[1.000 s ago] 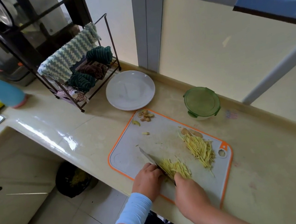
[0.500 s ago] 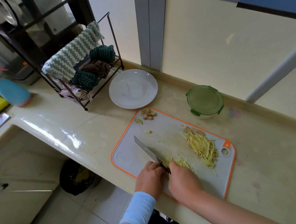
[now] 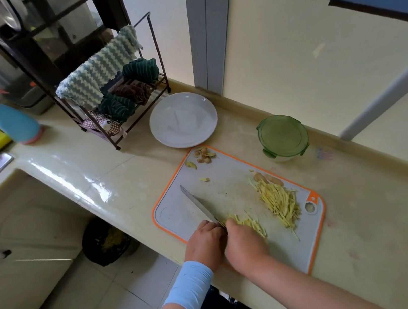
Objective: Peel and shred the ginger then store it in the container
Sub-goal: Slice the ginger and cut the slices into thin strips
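On near edge of cutting board (image 3: 228, 185): left hand (image 3: 205, 242) grips knife (image 3: 201, 206), tip now swung farther left. Right hand (image 3: 245, 244) has closed in against left, fingers bunched on ginger strips (image 3: 251, 222), covering more. Shredded heap (image 3: 280, 202) unmoved. Container (image 3: 282, 136) lidded beyond board. Shredding nearly done; storing not begun.

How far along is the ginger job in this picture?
Done: peels lie in a corner of the board; a shred pile sits aside. In hand: the right hand holds the knife, cutting more beside the left hand. To do: filling the container, its lid on.
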Available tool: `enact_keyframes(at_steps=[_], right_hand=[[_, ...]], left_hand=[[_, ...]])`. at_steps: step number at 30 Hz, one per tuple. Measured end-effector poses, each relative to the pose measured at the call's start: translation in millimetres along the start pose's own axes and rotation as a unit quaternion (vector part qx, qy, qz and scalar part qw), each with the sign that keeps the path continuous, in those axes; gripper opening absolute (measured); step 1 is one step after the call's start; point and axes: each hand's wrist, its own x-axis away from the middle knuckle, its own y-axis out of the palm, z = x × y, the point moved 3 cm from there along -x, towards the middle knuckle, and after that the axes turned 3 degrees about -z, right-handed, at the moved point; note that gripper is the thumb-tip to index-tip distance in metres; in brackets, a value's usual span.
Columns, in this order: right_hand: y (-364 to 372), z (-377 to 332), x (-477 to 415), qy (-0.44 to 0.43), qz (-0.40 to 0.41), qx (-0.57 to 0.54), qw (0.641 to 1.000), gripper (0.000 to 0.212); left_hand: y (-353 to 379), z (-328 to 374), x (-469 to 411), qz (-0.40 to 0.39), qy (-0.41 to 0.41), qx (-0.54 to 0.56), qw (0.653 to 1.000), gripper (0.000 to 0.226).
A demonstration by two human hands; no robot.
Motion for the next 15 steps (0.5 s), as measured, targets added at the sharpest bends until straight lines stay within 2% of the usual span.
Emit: enact_keyframes(at_steps=[4,10,15], right_hand=[[-4,3,1,-0.011,-0.005,-0.009,1.000,0.012],[-1,24,29,-0.008,-0.012,0.011,1.000,0.015],[3,26,27,-0.001,-0.009,0.004,1.000,0.021]], left_hand=[[-5,4,0,0.003,-0.008,0.022,1.000,0.009],[0,0,1,-0.005,-0.013,0.033,0.999,0.020],[-1,1,2,0.008,-0.008,0.032,0.999,0.013]])
